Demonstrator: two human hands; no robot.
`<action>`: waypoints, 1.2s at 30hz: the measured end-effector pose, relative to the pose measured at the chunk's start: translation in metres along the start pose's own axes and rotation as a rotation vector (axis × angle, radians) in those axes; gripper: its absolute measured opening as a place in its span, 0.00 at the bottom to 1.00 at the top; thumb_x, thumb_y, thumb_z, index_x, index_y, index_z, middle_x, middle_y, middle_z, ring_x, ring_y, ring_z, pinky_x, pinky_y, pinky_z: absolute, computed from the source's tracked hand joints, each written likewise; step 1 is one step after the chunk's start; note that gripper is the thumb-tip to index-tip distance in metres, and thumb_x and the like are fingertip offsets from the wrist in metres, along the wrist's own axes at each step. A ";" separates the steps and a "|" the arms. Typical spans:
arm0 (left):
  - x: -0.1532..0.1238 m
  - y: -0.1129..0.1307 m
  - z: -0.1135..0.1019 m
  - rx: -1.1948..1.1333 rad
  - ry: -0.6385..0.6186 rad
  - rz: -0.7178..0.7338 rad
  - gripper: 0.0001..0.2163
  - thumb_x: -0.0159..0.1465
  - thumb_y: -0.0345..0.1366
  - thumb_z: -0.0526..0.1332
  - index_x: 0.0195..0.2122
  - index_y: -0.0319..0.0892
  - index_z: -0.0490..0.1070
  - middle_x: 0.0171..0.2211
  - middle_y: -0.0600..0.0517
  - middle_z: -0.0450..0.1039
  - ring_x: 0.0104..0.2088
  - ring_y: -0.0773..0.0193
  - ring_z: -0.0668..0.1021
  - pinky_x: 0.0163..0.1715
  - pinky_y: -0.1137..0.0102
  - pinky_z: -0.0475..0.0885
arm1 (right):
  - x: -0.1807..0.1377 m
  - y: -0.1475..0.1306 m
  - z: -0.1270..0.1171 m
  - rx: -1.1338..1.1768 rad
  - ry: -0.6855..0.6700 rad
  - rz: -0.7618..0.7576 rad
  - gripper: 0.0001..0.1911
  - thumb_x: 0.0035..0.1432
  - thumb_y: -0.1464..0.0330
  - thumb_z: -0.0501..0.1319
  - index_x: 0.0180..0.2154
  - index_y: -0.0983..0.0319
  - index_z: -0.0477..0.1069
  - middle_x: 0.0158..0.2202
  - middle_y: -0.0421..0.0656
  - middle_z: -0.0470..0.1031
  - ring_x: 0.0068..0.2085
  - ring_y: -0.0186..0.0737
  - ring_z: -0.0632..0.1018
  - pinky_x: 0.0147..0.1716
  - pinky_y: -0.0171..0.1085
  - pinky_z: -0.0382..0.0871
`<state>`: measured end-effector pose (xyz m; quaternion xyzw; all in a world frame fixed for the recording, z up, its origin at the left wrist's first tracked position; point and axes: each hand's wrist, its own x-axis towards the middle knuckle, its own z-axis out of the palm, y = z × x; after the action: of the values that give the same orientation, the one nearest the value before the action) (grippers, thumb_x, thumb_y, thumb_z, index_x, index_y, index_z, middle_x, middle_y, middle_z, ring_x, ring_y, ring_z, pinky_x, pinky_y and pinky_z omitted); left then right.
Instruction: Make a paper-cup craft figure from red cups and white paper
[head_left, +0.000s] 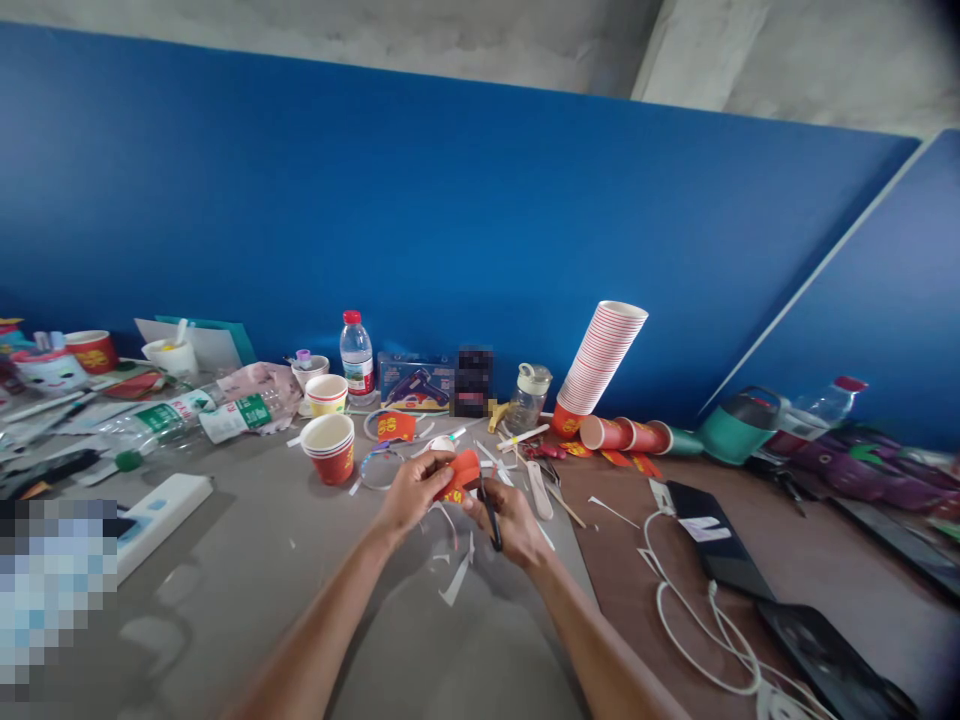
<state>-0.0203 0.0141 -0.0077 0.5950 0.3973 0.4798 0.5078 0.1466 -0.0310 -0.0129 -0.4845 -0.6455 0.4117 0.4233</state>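
Observation:
My left hand [411, 490] pinches a red piece of paper cup [459, 472] above the grey table [315, 600]. My right hand [514, 522] is closed around black-handled scissors [491, 515], whose blades reach up to the red piece. White paper strips [457, 578] lie scattered on the table under and around both hands. A stack of two or three red cups [330, 448] stands just left of my left hand.
A tall leaning stack of red cups [600, 362] stands at the back, with fallen cups [624, 434] beside it. A water bottle [357, 355], a glue gun box [416, 384], a power strip [157, 510], a phone [709, 530] and white cable [686, 625] lie around.

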 end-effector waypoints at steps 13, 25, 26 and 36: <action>0.002 0.004 -0.008 0.090 0.013 0.036 0.12 0.54 0.39 0.62 0.38 0.43 0.78 0.39 0.48 0.79 0.41 0.55 0.78 0.45 0.64 0.70 | 0.000 0.000 0.000 -0.124 0.001 0.019 0.22 0.52 0.50 0.58 0.30 0.64 0.71 0.18 0.35 0.59 0.21 0.31 0.61 0.19 0.31 0.53; 0.001 0.005 -0.008 -0.156 0.248 -0.020 0.24 0.48 0.36 0.68 0.46 0.40 0.66 0.22 0.59 0.70 0.20 0.69 0.73 0.21 0.75 0.68 | 0.002 0.008 0.001 -0.267 0.020 0.010 0.20 0.51 0.52 0.60 0.27 0.64 0.71 0.18 0.36 0.60 0.22 0.30 0.60 0.21 0.30 0.54; 0.002 0.004 -0.008 -0.194 0.275 -0.022 0.25 0.48 0.35 0.69 0.47 0.41 0.65 0.22 0.60 0.70 0.20 0.69 0.74 0.21 0.75 0.69 | 0.002 0.007 0.001 -0.274 0.027 0.005 0.20 0.51 0.52 0.60 0.27 0.64 0.71 0.18 0.36 0.60 0.22 0.30 0.60 0.21 0.30 0.54; -0.008 0.007 0.015 -0.846 0.119 -0.324 0.14 0.48 0.36 0.72 0.28 0.40 0.67 0.27 0.52 0.75 0.32 0.62 0.80 0.32 0.67 0.76 | 0.006 0.021 0.003 -0.211 0.170 0.016 0.23 0.52 0.49 0.59 0.27 0.64 0.70 0.18 0.36 0.60 0.21 0.31 0.60 0.19 0.30 0.53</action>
<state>-0.0080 0.0020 -0.0027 0.2369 0.2830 0.5478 0.7508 0.1488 -0.0216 -0.0330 -0.5647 -0.6432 0.3023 0.4196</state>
